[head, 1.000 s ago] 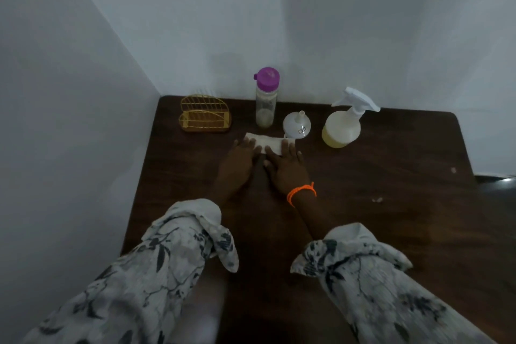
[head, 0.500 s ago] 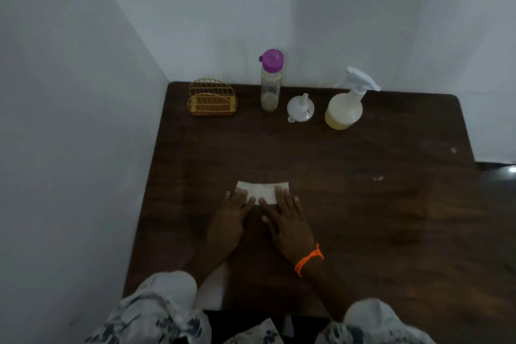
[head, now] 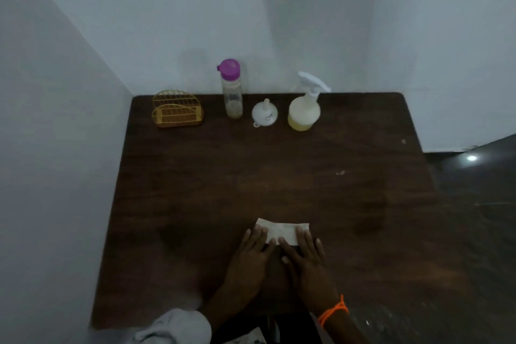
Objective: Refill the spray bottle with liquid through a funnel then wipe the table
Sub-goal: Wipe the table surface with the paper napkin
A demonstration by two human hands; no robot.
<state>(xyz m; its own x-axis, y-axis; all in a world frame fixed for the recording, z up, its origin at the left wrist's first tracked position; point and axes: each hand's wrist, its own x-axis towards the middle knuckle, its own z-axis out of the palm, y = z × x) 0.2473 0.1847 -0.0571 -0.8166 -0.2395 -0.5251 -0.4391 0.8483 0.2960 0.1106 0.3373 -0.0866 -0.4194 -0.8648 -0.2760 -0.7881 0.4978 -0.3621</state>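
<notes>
While your two hands press flat on the folded cloth [head: 282, 232], the spray bottle [head: 303, 110] stands upright well beyond it, near the surface's [head: 195, 190] far edge, its round body mostly full of pale yellow liquid. Its white trigger head points right. Just left of the spray bottle sits the white funnel [head: 264, 114], mouth down and spout up. Left of that stands a clear bottle [head: 231, 89] with a purple cap and a little pale liquid at its bottom. Farther left is a yellow wire holder [head: 176, 109], near the corner where the walls meet.

Between the spray bottle and the cloth lies a broad stretch of dark wood. The cloth's long axis runs left to right. Your left hand [head: 251, 253] and right hand [head: 303, 255] lie side by side, fingers [head: 258, 234] straight, gripping nothing, tips on the cloth's near edge.
</notes>
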